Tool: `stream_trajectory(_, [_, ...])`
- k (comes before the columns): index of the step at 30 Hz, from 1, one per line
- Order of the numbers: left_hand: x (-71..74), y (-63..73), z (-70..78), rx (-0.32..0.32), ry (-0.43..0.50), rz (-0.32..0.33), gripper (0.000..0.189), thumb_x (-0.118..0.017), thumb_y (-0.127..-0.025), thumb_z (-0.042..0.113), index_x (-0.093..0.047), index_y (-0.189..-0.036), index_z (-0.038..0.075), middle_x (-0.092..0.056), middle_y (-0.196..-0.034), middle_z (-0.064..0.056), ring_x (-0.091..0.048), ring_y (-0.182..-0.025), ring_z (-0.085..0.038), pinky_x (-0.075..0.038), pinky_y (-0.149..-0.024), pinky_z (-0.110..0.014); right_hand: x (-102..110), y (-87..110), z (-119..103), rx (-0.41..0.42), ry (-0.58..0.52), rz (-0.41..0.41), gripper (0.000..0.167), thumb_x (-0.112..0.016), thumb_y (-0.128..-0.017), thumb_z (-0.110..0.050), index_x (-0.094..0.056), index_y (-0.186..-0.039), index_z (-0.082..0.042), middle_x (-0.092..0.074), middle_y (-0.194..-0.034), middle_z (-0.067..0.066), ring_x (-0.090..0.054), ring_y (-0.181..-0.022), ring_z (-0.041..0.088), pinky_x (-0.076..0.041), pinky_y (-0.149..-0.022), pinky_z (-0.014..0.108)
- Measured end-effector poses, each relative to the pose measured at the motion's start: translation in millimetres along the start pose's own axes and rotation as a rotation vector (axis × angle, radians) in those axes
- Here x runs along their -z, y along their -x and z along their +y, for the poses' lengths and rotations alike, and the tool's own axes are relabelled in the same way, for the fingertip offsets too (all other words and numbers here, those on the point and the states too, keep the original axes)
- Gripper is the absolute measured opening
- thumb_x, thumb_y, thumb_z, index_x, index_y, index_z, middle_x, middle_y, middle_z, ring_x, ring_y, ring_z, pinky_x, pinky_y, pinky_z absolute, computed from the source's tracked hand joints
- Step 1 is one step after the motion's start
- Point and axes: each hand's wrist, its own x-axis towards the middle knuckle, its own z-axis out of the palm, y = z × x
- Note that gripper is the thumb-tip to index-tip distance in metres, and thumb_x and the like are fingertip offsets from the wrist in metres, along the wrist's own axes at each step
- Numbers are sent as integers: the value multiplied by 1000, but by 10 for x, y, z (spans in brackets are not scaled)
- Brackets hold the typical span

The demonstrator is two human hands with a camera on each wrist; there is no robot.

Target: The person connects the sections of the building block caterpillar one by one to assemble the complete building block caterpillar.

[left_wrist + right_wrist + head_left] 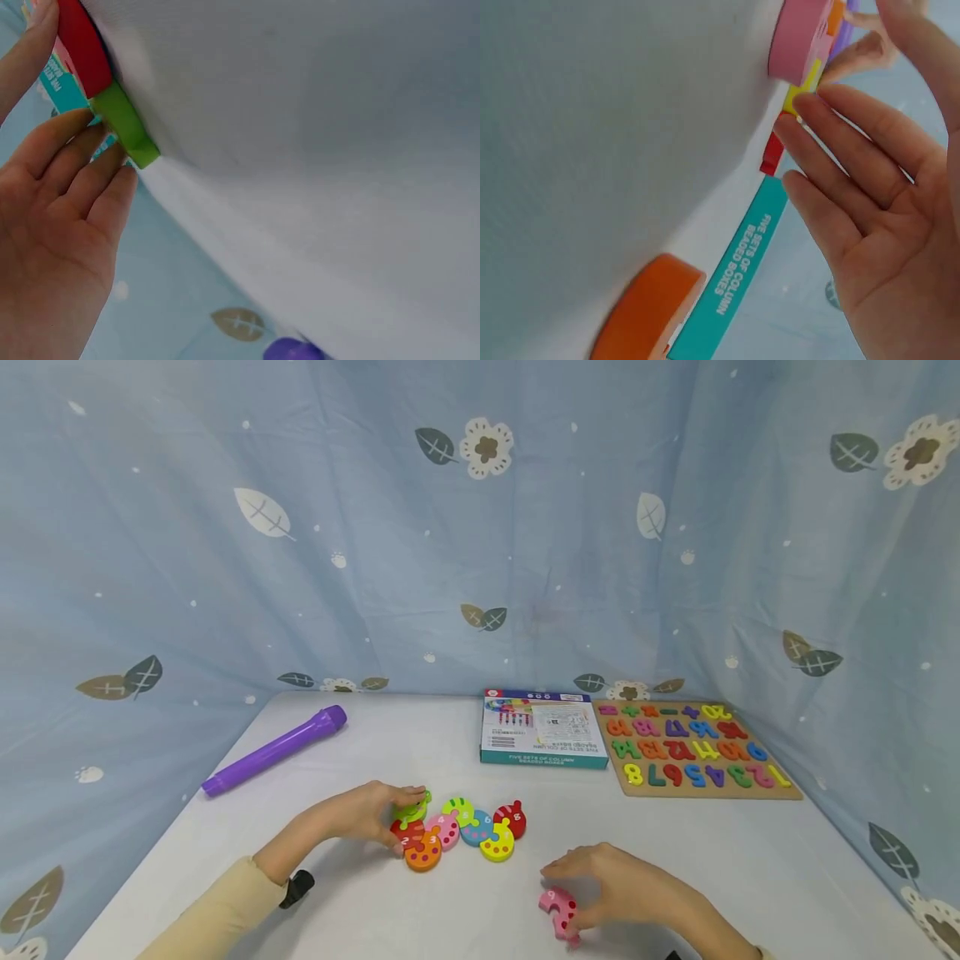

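A wavy chain of colourful numbered caterpillar puzzle pieces [423, 858] lies on the table, led by a green head piece [411, 812] with a face. My left hand [367, 812] is at its left end, fingertips at the green head and thumb beside the red piece [84, 49] marked 2; the fingers look nearly straight. To the right of the chain, a loose pink curved piece [558, 906] lies under my right hand [622, 887]. The thumb overlaps its edge, and the other fingers are extended above. An orange piece [649, 311] shows below that hand in the right wrist view.
A boxed bead set [543, 747] lies at the back centre. Beside it is a wooden number board [708, 786] with coloured numerals. At the back left is a purple microphone-shaped tube [277, 752]. A blue patterned cloth [480, 543] hangs behind the table.
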Motion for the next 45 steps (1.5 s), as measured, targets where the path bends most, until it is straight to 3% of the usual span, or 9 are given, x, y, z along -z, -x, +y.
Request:
stream_trajectory(7, [10,51,-12,22,-9,51,79,-83,-73,35,-52,-138,3,-44,-146,-11,-41,-134,-32,-37,-106,-47,-91,41,-59,48,59,3,51,-79,-79,-40,-67,-124,-18,-64,-120,-14,-59,-114,10,-51,-94,37])
stream_trajectory(14, [36,41,-33,22,-33,75,77,-82,-74,36,-53,-137,3,-46,-145,-10,-42,-133,-32,-37,-106,-48,-88,69,-115,-44,65,-19,50,-79,-80,-34,-66,-126,-21,-62,-123,-14,-58,-116,15,-53,-91,36])
stream_trajectory(21, [32,28,-46,33,-29,61,76,-83,-73,34,-54,-136,2,-48,-144,-11,-42,-133,-32,-36,-107,-48,-121,74,-146,-29,93,15,48,-77,-82,-35,-66,-127,-20,-62,-124,-13,-58,-116,16,-53,-92,38])
stream_trajectory(29, [8,25,-35,46,-9,70,77,-84,-72,33,-54,-136,3,-49,-142,-11,-41,-134,-33,-35,-107,-49,-152,59,-155,-82,86,0,55,-82,-76,-35,-65,-127,-22,-63,-123,-13,-58,-115,17,-53,-90,38])
stream_trajectory(45, [-22,33,-40,53,11,82,76,-84,-72,31,-54,-136,3,-48,-142,-12,-41,-133,-34,-35,-107,-50,-45,-11,-61,6,128,66,56,-77,-80,-41,-64,-129,-17,-63,-125,-9,-59,-115,16,-53,-91,37])
